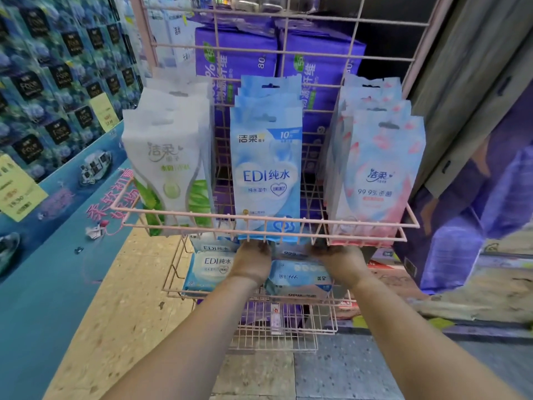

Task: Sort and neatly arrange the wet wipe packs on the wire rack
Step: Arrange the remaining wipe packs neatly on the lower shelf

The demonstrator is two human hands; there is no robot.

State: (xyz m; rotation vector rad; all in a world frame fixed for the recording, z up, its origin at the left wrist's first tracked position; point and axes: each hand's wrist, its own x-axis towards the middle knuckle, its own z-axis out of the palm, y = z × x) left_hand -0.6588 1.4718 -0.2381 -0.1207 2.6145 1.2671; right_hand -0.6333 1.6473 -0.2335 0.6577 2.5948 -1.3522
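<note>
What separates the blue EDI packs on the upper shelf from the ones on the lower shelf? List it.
The upper blue packs stand upright in a tidy front-to-back row; the lower blue packs lie flat, stacked. The upper ones look tall and narrow, the lower ones wider. Both carry the same EDI lettering.

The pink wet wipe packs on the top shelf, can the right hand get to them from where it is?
Probably yes. The right hand sits just below the shelf's front rail, and the pink packs stand upright directly above, nothing blocking their tops.

The upright blue plastic wipe pack (266, 171) reads "EDI纯水" and "10"; the pink-petalled pack (377, 180) reads "99.9%"; the purple packs (236, 53) behind read "80".
</note>
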